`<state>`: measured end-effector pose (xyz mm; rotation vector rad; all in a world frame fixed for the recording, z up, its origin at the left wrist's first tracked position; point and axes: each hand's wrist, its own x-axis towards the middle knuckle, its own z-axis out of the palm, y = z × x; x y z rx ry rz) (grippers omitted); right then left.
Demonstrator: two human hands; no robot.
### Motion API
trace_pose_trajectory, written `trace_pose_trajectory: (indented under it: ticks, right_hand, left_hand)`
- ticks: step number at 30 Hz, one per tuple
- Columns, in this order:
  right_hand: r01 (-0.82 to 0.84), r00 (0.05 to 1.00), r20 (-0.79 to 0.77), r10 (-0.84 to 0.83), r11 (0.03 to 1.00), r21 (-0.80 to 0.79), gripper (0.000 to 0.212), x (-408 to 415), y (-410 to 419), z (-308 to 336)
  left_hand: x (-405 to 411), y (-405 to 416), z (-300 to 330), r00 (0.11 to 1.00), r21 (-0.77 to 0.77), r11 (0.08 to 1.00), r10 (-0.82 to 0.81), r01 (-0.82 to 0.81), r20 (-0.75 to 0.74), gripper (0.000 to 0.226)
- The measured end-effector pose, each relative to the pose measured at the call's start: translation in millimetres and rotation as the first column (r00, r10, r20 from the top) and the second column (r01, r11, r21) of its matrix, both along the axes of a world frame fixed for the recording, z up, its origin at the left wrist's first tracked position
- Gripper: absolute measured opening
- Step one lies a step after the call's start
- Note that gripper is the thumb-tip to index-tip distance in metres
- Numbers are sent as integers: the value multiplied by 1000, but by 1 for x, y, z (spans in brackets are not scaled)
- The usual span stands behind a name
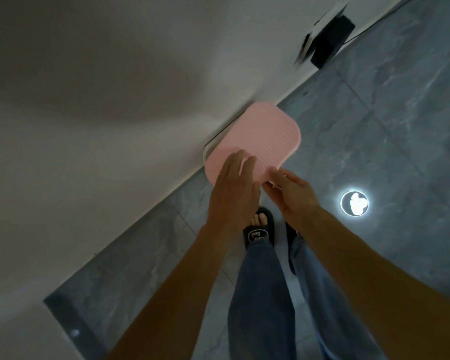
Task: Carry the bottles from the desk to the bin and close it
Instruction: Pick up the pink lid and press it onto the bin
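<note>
At frame centre, the pink bin lid (255, 141) lies against the wall (115, 100). Left hand (231, 188) rests flat, fingers spread, on its near edge. Right hand (294, 196) pinches the lid's lower right corner.

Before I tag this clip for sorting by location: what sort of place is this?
Probably an indoor room or hallway in a home: grey marbled floor tiles meet a plain white wall, a pink-lidded bin stands against it, and the person wears slippers.
</note>
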<state>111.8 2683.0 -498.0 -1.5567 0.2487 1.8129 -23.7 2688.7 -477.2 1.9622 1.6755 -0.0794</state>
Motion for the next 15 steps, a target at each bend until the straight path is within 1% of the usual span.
trace_pose_trajectory:
  ticks: [3,6,10,15]
  right_hand:
    - [25,997,-79,-27,999,-30,32,-2,9,-25]
    - [68,990,-120,-75,996,-56,35,-4,14,-42]
    - [68,991,-111,-78,994,-86,33,-3,13,-58]
    - [53,998,-34,-58,989,-139,32,-1,7,-66]
  left_hand:
    - [-3,-4,-33,999,19,999,-46,46,-13,55]
    - [-2,-5,-59,997,23,998,-63,64,-34,58]
    - [2,-5,-82,994,40,997,-60,64,-89,63]
    - [7,-6,-96,994,28,998,-51,54,-93,65]
